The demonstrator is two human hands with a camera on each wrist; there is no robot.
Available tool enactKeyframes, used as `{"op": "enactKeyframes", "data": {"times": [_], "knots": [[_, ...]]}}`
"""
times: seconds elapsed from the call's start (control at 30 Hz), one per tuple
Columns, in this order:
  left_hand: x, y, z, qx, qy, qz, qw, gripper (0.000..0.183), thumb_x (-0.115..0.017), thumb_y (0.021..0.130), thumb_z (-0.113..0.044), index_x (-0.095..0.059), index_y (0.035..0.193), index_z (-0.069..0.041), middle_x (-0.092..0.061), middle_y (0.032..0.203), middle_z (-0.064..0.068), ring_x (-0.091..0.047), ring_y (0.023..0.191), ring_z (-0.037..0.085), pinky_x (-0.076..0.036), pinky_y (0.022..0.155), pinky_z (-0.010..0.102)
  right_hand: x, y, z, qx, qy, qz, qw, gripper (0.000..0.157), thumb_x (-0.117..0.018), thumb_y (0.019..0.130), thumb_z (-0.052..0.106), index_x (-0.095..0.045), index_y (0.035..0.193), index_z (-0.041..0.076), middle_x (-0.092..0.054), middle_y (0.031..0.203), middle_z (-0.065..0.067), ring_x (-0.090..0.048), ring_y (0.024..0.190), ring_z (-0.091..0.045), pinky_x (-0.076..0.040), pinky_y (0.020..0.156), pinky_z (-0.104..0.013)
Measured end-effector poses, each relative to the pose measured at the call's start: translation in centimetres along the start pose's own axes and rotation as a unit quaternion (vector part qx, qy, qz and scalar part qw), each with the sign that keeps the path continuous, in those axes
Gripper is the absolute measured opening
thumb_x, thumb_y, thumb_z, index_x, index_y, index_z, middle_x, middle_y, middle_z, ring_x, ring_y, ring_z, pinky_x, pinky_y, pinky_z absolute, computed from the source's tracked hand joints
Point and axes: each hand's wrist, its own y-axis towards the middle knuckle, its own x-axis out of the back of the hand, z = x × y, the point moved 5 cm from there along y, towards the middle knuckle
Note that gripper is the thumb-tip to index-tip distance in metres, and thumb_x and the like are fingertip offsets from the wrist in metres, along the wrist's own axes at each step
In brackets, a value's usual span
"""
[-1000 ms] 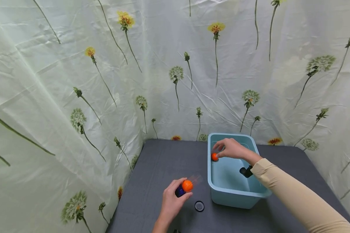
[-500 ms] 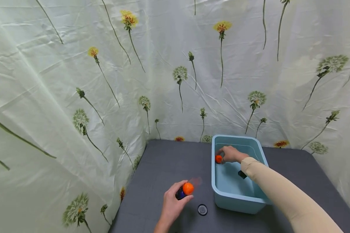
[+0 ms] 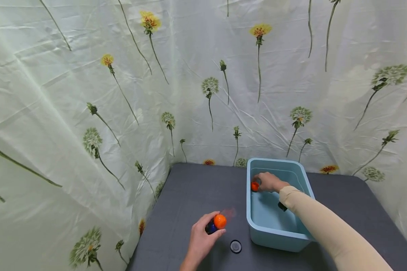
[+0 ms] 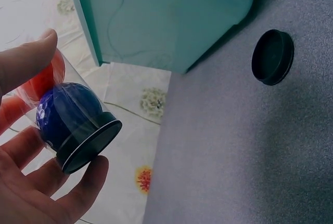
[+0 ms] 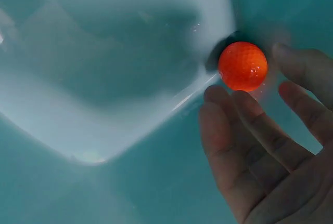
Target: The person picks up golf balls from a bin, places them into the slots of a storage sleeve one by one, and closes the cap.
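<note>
In the left wrist view my left hand grips a clear tube holding a blue golf ball and an orange golf ball. A dark cap closes the end near the fingertips. My right hand reaches down inside a light blue plastic bin. Another orange golf ball lies there by the bin's wall. Thumb and fingers are spread around this ball, with fingertips right at its edge in the right wrist view.
A round dark lid lies on the grey table, between the left hand and the bin. Under the right forearm a small black object shows inside the bin. A flower-printed curtain hangs behind and to the left.
My right hand has gone lower into the bin, beside the orange golf ball. The left hand still holds the tube in nearly the same place. The head view has shifted slightly.
</note>
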Motion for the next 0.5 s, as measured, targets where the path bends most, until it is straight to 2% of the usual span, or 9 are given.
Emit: {"op": "enactKeyframes", "data": {"times": [0.17,0.33,0.5], "knots": [[-0.1,-0.1,-0.3,0.002,-0.001,0.004,1.0,0.053,-0.091,0.073,-0.035,-0.07,0.122,-0.032,-0.068,0.111,-0.012,-0.063,0.1,0.01,-0.051,0.092,0.04,-0.3,-0.2,0.0,-0.032,0.013,0.005,0.999,0.045,-0.075,0.088,0.004,-0.065,0.132,0.005,-0.064,0.118,-0.019,-0.054,0.051,-0.019,-0.046,0.045,-0.033],[0.2,-0.2,-0.4,-0.001,-0.006,0.0,1.0,0.052,-0.091,0.073,-0.035,-0.07,0.122,-0.031,-0.068,0.11,-0.012,-0.063,0.098,0.01,-0.052,0.09,0.039,-0.5,0.0,-0.3,-0.046,0.005,-0.006,0.999,0.037,-0.073,0.088,0.003,-0.067,0.125,0.003,-0.064,0.113,-0.02,-0.055,0.05,-0.019,-0.047,0.045,-0.033],[0.2,-0.3,-0.3,-0.01,0.002,-0.001,0.9999,0.053,-0.091,0.073,-0.034,-0.07,0.122,-0.029,-0.068,0.11,-0.011,-0.063,0.098,0.011,-0.052,0.09,0.039,-1.2,0.1,-0.6,-0.056,0.011,0.01,0.998,0.035,-0.072,0.087,0.001,-0.068,0.122,0.001,-0.062,0.113,-0.022,-0.055,0.052,-0.021,-0.048,0.045,-0.033]]}}
